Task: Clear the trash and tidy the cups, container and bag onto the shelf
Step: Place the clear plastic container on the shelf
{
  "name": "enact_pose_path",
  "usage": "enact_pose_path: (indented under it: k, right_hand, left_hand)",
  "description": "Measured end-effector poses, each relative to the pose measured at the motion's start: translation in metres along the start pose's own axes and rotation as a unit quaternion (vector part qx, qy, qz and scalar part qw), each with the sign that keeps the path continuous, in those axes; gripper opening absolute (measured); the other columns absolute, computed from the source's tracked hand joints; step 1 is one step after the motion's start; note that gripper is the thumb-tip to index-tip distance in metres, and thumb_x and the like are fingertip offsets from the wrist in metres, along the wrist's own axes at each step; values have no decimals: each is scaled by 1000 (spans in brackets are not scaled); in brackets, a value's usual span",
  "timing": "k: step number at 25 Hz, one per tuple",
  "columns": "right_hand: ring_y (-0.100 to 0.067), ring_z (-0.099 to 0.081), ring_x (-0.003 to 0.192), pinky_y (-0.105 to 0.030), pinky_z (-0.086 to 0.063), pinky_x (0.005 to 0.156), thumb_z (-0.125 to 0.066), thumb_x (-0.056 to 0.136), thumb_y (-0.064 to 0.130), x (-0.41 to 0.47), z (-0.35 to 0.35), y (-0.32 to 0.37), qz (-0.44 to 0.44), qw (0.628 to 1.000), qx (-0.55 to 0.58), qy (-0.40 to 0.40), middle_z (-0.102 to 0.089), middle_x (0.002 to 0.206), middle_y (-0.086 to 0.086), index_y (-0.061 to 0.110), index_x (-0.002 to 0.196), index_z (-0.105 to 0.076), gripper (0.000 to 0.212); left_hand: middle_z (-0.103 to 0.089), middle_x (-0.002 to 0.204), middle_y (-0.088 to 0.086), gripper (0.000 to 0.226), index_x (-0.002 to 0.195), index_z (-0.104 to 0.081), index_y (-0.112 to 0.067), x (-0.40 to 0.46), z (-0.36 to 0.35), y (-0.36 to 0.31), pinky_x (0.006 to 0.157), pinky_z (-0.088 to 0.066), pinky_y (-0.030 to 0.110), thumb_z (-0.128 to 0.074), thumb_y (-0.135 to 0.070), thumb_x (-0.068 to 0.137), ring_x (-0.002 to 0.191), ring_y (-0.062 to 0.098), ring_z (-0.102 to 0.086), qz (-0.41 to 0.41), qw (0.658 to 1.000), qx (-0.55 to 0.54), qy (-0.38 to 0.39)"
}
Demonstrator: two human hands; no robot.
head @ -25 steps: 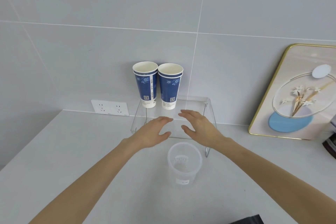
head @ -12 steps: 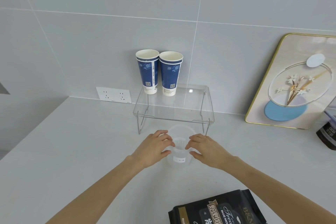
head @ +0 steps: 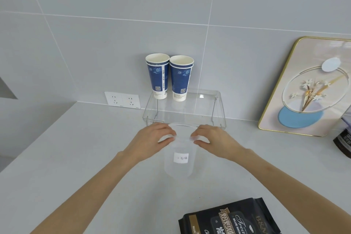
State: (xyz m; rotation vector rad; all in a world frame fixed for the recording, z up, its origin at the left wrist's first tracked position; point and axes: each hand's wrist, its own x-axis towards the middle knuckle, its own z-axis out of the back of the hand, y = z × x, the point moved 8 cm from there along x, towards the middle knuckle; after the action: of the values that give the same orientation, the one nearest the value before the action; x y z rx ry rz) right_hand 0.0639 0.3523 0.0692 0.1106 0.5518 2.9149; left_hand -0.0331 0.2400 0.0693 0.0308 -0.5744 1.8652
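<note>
A clear plastic container (head: 179,159) with a small white label hangs in the air just in front of the clear acrylic shelf (head: 205,119). My left hand (head: 152,142) grips its rim on the left and my right hand (head: 214,141) grips the rim on the right. Two blue paper cups (head: 170,77) stand side by side at the back left of the shelf top. A black coffee bag (head: 229,218) lies flat on the counter at the bottom right, partly cut off by the frame edge.
A gold-framed picture (head: 311,87) leans against the tiled wall at the right. A dark package (head: 343,142) sits at the right edge. A white double socket (head: 122,99) is on the wall left of the shelf.
Both hands came back from the shelf, closed on the container's rim and lifted it off the counter. The view tilted down, bringing the coffee bag into sight.
</note>
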Motion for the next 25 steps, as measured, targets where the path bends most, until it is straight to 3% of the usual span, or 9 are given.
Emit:
enact_pose_path:
  k: [2, 5, 8, 10, 14, 18, 22, 25]
  right_hand:
    - [-19, -57, 109, -32, -46, 95, -52, 91, 20, 8, 22, 12, 30, 999, 9, -38, -65, 112, 0, 17, 109, -64, 22]
    - [-21, -58, 107, -36, -47, 94, -53, 90, 18, 23, 55, 31, 65, 995, 9, -79, -66, 110, -3, 15, 108, -66, 22]
    - [-20, -58, 107, -34, -47, 89, -53, 91, 20, 44, 83, 46, 82, 989, -12, -119, -66, 110, -2, 17, 108, -66, 22]
    - [-20, -57, 106, -37, -49, 86, -51, 91, 20, 63, 93, 50, 81, 988, -22, -131, -65, 111, -3, 18, 109, -65, 22]
    - [-19, -55, 106, -32, -45, 78, -48, 92, 19, 103, 97, 50, 64, 987, -33, -144, -62, 115, -2, 17, 110, -63, 23]
    - [-20, -51, 114, -37, -48, 80, -48, 92, 17, 132, 83, 40, 44, 988, -35, -143, -61, 117, -3, 16, 110, -63, 23]
    - [-23, -50, 117, -40, -48, 83, -49, 92, 14, 146, 58, 30, 34, 992, -26, -117, -61, 118, -7, 12, 110, -63, 23]
    - [-24, -52, 115, -40, -49, 83, -49, 91, 13, 150, 50, 26, 28, 993, -9, -117, -61, 119, -7, 10, 109, -63, 23]
  left_hand:
    - [-67, 109, -9, 55, 101, -65, -24, 4, 24, 2, 88, -46, 24, -27, -55, 76, 108, -1, -42, -2, 999, -3, -45]
    - [-67, 109, -8, 50, 101, -66, -24, 14, 62, 5, 84, -37, 14, -32, -53, 76, 108, 0, -42, 0, 996, 0, -93]
    - [-66, 111, -3, 37, 100, -66, -22, 25, 95, 10, 83, -39, 21, -47, -46, 81, 107, 2, -42, 2, 991, 7, -135]
    - [-65, 115, -1, 22, 102, -66, -20, 37, 110, 18, 83, -37, 23, -57, -31, 85, 108, 2, -43, 15, 989, 17, -149]
    - [-61, 121, -1, 21, 106, -64, -17, 60, 120, 43, 83, -35, 22, -56, -22, 87, 117, 12, -48, 52, 985, 40, -157]
    - [-64, 117, 1, 19, 102, -65, -14, 75, 109, 69, 81, -37, 23, -58, -17, 85, 109, 0, -39, 53, 983, 33, -172]
    - [-66, 113, 3, 16, 98, -67, -12, 80, 90, 87, 82, -45, 29, -61, -13, 83, 108, 2, -37, 56, 987, 26, -148]
    - [-63, 117, 3, 18, 101, -66, -11, 81, 83, 94, 83, -39, 26, -59, -12, 84, 111, 2, -39, 67, 989, 12, -134]
